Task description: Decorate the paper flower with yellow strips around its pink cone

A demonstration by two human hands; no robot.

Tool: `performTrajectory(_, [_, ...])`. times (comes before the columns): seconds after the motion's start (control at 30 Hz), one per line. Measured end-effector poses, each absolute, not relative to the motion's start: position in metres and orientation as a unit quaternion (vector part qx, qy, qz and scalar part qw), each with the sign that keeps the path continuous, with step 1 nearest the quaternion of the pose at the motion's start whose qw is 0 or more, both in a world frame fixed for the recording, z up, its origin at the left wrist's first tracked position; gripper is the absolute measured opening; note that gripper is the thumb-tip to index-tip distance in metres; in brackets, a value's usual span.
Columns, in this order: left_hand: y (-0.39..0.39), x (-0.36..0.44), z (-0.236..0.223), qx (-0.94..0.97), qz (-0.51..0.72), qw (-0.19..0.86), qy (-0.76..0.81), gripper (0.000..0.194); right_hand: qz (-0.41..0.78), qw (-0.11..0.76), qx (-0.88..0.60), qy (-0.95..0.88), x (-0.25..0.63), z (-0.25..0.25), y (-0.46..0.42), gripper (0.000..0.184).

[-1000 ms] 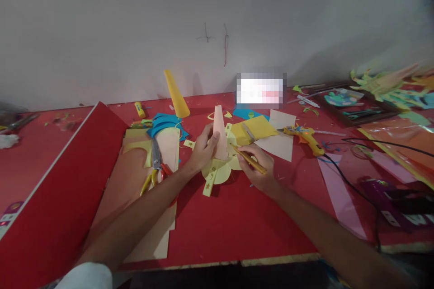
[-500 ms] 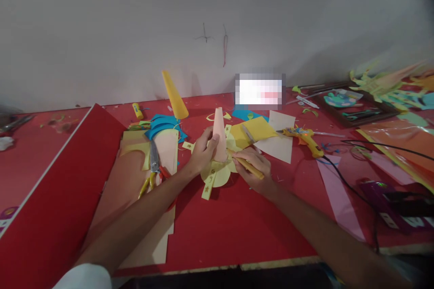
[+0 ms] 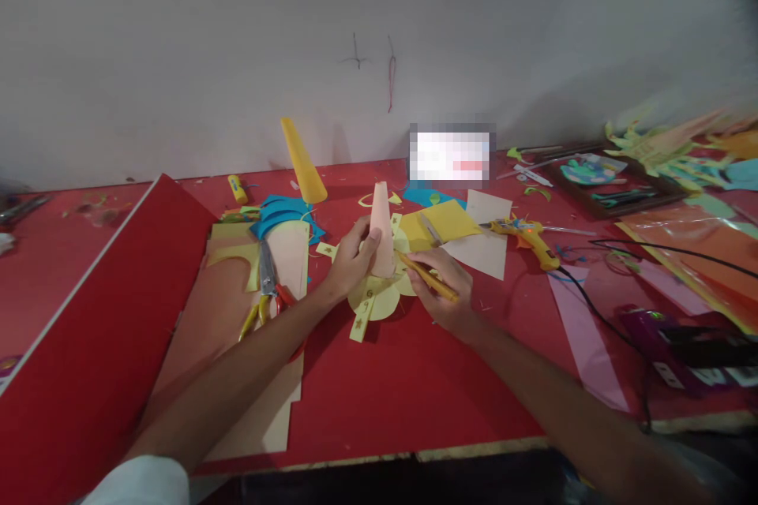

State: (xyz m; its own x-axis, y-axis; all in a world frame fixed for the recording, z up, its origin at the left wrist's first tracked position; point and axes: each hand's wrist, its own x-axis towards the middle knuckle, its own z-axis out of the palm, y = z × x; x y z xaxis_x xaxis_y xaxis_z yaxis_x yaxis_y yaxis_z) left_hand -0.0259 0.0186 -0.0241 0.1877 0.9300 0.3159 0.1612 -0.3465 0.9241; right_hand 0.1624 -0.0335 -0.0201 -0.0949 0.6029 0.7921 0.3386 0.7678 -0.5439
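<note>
My left hand (image 3: pixel 351 259) is closed around a pale pink paper cone (image 3: pixel 383 233), which stands nearly upright with its narrow end on top. Under the cone lies a pale yellow petal-shaped paper piece (image 3: pixel 382 304) with strips; the nearest strip (image 3: pixel 359 325) bears marks and a star. In my right hand (image 3: pixel 455 293) is a yellow pen (image 3: pixel 437 284), gripped like a writing tool, its tip close to the cone's lower right edge. Whether the tip touches the cone I cannot tell. A yellow paper sheet (image 3: pixel 455 222) lies just beyond my right hand, with a blade-like strip on it.
Left of my arm, scissors (image 3: pixel 268 272) lie on cardboard sheets (image 3: pixel 230 347) beside a raised red board (image 3: pixel 112 292). Behind stands a yellow cone (image 3: pixel 303 162). To the right are a corded yellow glue gun (image 3: pixel 536 243), pink paper (image 3: pixel 589 339) and a dark tray (image 3: pixel 621 205).
The whole view has shifted slightly. Both hands keep their grip on the cone and the pen, with hardly any movement against the table.
</note>
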Motion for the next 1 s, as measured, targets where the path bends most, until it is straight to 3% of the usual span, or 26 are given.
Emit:
performTrajectory(0.4, [0.022, -0.025, -0.025, 0.621, 0.525, 0.398, 0.425, 0.038, 0.07, 0.605, -0.318, -0.726, 0.161, -0.019, -0.032, 0.033])
performTrajectory(0.7, [0.022, -0.024, -0.024, 0.622, 0.506, 0.433, 0.412, 0.037, 0.114, 0.608, -0.359, -0.699, 0.161, -0.017, -0.03, 0.015])
performTrajectory(1.0, [0.016, -0.021, -0.016, 0.63, 0.492, 0.479, 0.361, 0.037, 0.095, 0.601, -0.313, -0.729, 0.158, -0.022, -0.027, 0.026])
